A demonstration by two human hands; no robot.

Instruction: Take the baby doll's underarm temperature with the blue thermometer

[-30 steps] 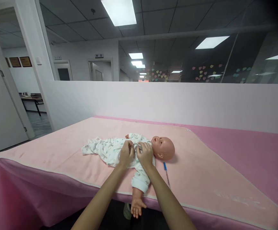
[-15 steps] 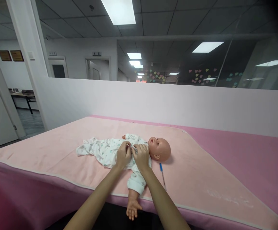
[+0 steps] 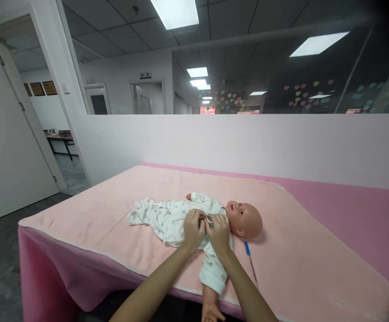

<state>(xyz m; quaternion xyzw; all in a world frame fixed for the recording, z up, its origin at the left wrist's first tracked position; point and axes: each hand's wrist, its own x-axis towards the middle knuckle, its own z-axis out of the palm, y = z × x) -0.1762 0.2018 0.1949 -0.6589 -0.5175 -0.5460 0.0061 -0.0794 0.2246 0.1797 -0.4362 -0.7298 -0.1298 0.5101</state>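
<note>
A baby doll [image 3: 244, 220] lies on its back with its head to the right, dressed in a white patterned romper [image 3: 169, 219]. Over the doll's chest, my left hand [image 3: 194, 226] is closed, its fingertips pinching a thin white cord-like strip of the garment. Close beside it, my right hand [image 3: 218, 230] is also closed, pinching a white strip [image 3: 209, 220] that shows between the two hands. The fingertips partly hide the strip. One doll arm [image 3: 210, 306] stretches toward me past the edge of the surface.
A pink mat [image 3: 298, 255] covers the tabletop and drapes down at the front left. A thin stick with a blue end [image 3: 247, 248] lies near the doll's head. A white low wall [image 3: 248, 143] stands behind, with a door [image 3: 9, 134] at the left.
The view has shifted, so the doll and both hands appear farther right and slightly lower. Both hands stay at the doll's chest, still pinching the white strip.
</note>
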